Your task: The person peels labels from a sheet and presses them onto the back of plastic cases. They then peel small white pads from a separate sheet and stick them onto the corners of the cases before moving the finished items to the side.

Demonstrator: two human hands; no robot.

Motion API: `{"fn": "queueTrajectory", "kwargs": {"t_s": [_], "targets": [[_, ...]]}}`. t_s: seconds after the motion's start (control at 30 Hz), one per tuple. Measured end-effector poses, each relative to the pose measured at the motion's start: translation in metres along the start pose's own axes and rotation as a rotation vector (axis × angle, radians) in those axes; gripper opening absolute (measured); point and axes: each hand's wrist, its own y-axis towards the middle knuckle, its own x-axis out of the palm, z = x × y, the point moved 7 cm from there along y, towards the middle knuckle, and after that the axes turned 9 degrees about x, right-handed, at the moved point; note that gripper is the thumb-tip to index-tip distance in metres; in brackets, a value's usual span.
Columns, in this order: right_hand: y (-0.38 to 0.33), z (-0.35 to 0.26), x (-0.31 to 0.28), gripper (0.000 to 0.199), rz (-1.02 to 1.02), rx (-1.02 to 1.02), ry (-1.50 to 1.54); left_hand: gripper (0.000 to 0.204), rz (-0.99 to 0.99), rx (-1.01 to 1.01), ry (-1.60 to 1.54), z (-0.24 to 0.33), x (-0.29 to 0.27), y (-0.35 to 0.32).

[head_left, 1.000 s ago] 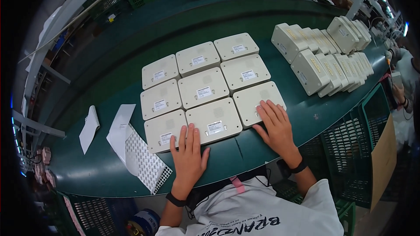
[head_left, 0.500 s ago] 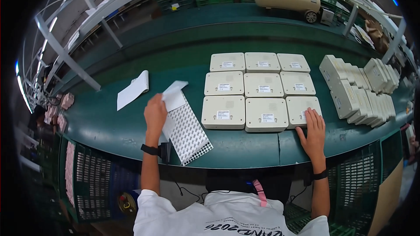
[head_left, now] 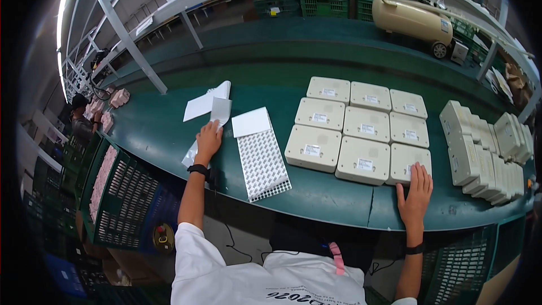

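My left hand (head_left: 208, 142) is at the left of the bench, fingers bent down on a thin translucent film strip (head_left: 222, 108) that shows above and below the hand. Partly beneath that strip lies a folded white paper sheet (head_left: 197, 108). To the hand's right is a sheet of small grey stickers (head_left: 261, 161), its top end covered by a white flap. My right hand (head_left: 415, 195) rests with fingers stretched out on the front right box of a block of cream plastic boxes (head_left: 366, 127), set in rows, each with a white label.
More cream boxes (head_left: 484, 149) stand on edge in rows at the right. A green crate (head_left: 127, 203) with pink pieces sits below the bench's left edge. Another person (head_left: 84, 120) handles pink pieces at far left. A beige air tank (head_left: 411, 21) lies beyond the bench.
My left hand has moved left from the sticker sheet toward the white paper, carrying the film strip. My right hand stays on the box. The view has turned left.
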Motion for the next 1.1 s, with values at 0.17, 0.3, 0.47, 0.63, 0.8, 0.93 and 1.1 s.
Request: {"fn": "queueTrajectory", "kwargs": {"t_s": [0.17, 0.3, 0.47, 0.63, 0.8, 0.93, 1.1], "targets": [[0.003, 0.001, 0.003, 0.066, -0.024, 0.012, -0.005, 0.052, 0.067, 0.164, -0.127, 0.005, 0.007, 0.021], [0.005, 0.005, 0.003, 0.066, -0.029, 0.018, -0.046, 0.051, 0.234, 0.182, -0.509, 0.066, -0.033, 0.024], [0.006, 0.0, 0.009, 0.066, -0.061, 0.02, -0.044, 0.047, 0.081, 0.37, -0.454, 0.108, -0.043, 0.004], [0.004, -0.001, 0.006, 0.066, -0.066, 0.007, -0.053, 0.044, 0.193, 0.248, -0.315, 0.063, -0.05, 0.0], [0.004, -0.001, 0.005, 0.064, -0.077, 0.021, -0.084, 0.042, 0.155, 0.309, -0.275, 0.013, -0.018, 0.004], [0.005, 0.001, 0.008, 0.064, -0.083, 0.031, -0.125, 0.046, -0.073, 0.162, -0.542, 0.022, 0.011, 0.045], [0.005, 0.0, 0.009, 0.066, -0.076, 0.044, -0.098, 0.048, -0.197, -0.001, -0.737, 0.036, 0.024, 0.094]]}}
